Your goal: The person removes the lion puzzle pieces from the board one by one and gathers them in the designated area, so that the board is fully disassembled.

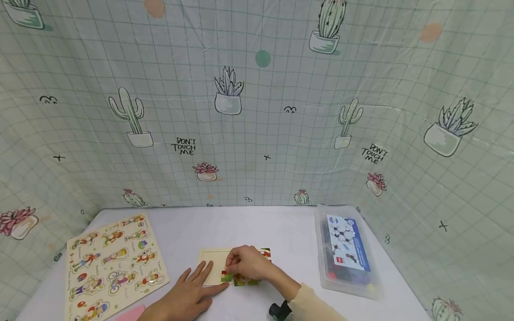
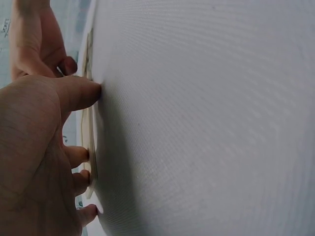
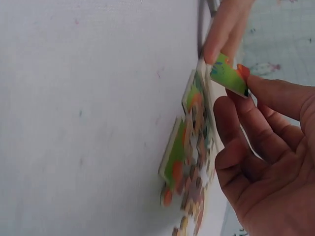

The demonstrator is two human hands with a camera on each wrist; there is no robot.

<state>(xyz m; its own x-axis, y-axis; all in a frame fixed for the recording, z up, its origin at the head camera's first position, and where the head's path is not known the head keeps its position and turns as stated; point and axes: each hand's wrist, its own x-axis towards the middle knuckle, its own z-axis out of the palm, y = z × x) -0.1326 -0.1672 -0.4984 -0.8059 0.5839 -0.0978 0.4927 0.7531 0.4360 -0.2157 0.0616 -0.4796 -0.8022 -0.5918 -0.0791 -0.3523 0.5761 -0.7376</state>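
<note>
My right hand (image 1: 249, 264) pinches a green and red jigsaw piece (image 3: 227, 76) between thumb and fingers, tilted over a shallow wooden puzzle tray (image 1: 211, 257). Beside it my left hand (image 1: 188, 294) rests with spread fingers on the tray's left part, its thumb along the near edge. In the left wrist view that thumb (image 2: 81, 92) touches the white tabletop at the tray's side. More jigsaw pieces (image 3: 173, 160), green, orange and brown, lie in a cluster at the tray's right. In the head view my right hand partly hides them.
A large wooden picture board (image 1: 116, 263) with figures lies at the left, a pink item (image 1: 131, 313) by its near edge. A clear plastic case (image 1: 347, 254) with a blue label stands at the right. Near my right sleeve is a small black object (image 1: 279, 310). A patterned curtain (image 1: 257, 133) hangs behind.
</note>
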